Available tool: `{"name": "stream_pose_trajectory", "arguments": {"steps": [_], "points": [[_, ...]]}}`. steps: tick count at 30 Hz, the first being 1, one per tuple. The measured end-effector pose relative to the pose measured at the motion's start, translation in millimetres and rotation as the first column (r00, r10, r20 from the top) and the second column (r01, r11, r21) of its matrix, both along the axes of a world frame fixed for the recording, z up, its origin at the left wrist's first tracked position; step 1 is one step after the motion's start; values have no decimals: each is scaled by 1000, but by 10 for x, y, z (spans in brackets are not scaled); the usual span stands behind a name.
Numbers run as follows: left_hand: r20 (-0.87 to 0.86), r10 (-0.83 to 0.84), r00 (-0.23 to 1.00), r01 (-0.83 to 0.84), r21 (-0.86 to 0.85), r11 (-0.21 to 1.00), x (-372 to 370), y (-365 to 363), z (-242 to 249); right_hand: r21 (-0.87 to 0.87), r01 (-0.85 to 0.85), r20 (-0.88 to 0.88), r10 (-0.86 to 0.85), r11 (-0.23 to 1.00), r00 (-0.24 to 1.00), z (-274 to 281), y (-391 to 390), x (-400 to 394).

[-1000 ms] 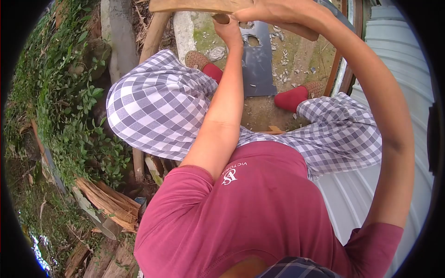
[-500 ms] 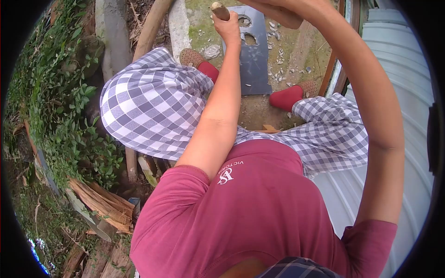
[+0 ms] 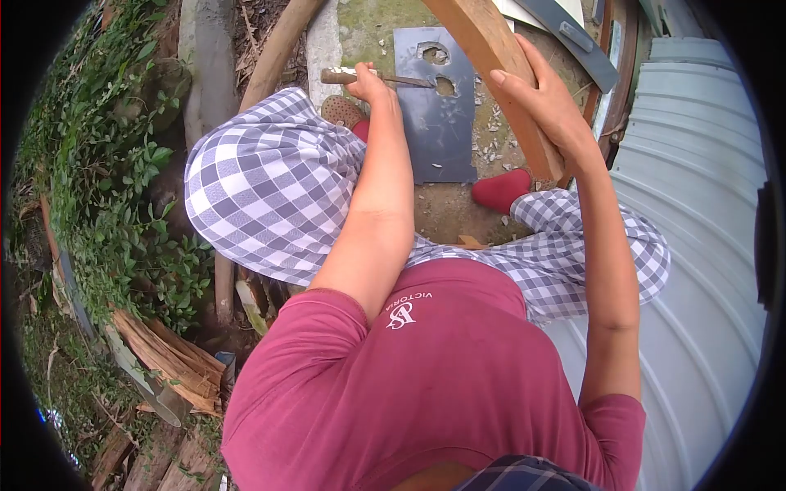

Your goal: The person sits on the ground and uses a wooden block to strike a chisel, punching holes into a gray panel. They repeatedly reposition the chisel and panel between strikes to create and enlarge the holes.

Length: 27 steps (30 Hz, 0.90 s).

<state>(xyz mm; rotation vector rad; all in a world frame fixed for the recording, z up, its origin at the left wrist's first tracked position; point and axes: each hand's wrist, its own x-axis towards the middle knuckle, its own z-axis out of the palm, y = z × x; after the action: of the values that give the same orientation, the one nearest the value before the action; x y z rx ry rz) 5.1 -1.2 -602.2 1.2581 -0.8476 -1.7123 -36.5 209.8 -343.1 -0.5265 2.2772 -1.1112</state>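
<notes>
My left hand (image 3: 374, 85) is closed around a wooden-handled chisel (image 3: 337, 76), held almost level. Its metal shaft points right, and the tip is over the lower of two ragged holes in a dark grey panel (image 3: 434, 147); whether it touches cannot be told. The panel lies flat on the ground between my feet. My right hand (image 3: 550, 106) grips a thick wooden beam (image 3: 491, 49), thumb on its upper face. That beam slants from the top edge down toward my right foot, partly above the panel's right side.
Broken chips (image 3: 489, 154) are scattered right of the panel. Another dark strip (image 3: 573, 37) lies at the upper right. Pale corrugated sheet metal (image 3: 679, 164) is on my right. Leafy plants (image 3: 123, 180), a curved pole (image 3: 274, 57) and split wood (image 3: 168, 360) line the left.
The chisel has tipped from nearly upright to nearly level, my left hand moving left and lower. My right hand came down from the top edge, and the wooden beam is now in view with it.
</notes>
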Motion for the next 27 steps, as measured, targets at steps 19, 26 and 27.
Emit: {"name": "stream_pose_trajectory", "arguments": {"steps": [19, 26, 27], "points": [[-70, -181, 981, 131, -446, 885, -468, 135, 264, -67, 538, 353, -485, 840, 800, -439, 913, 532], [123, -313, 942, 336, -388, 858, -382, 270, 209, -45, 521, 342, -477, 853, 810, -477, 906, 563], [123, -318, 940, 340, -388, 857, -393, 281, 201, -42, 514, 333, -473, 856, 815, -490, 911, 559]]}}
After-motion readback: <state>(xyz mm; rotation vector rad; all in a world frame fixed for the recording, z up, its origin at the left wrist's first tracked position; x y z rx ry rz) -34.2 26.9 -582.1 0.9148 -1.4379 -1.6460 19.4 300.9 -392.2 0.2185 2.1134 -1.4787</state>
